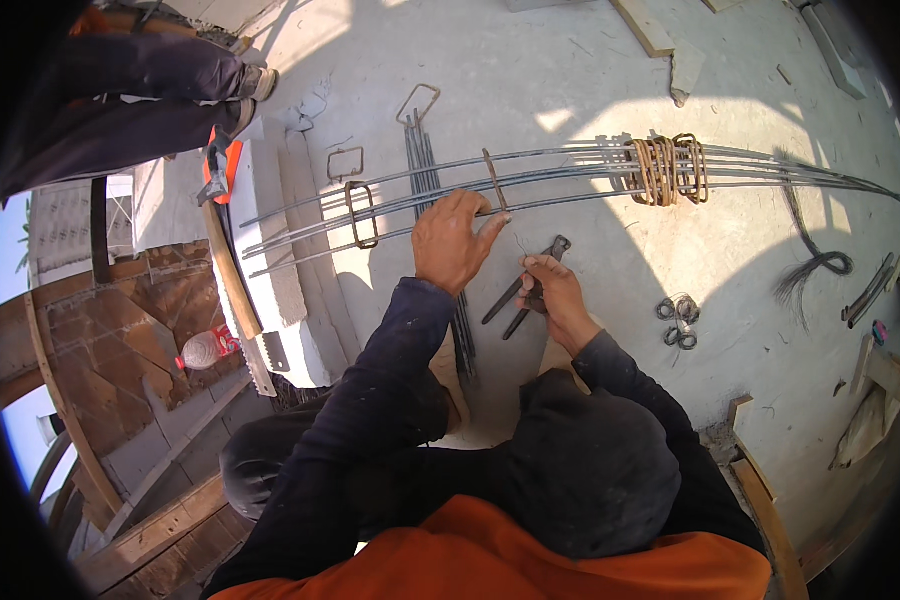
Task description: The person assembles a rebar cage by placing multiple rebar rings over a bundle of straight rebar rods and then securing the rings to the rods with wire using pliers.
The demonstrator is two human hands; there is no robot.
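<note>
Several long grey steel reinforcing bars (570,175) lie on the concrete floor (530,70), long axis running left to right, just beyond both hands. Head view: left hand (455,240) rests palm down on the nearest bars, fingers together, beside a rusty rectangular stirrup (492,180). Right hand (550,290) pinches thin tie wire, over dark pincers (525,295). No containers visible; rusty stirrups bunch (668,168) further right along the bars.

Left hand (454,240) presses rebar bundle (570,178); right hand (553,290) pinches wire (521,244).
</note>
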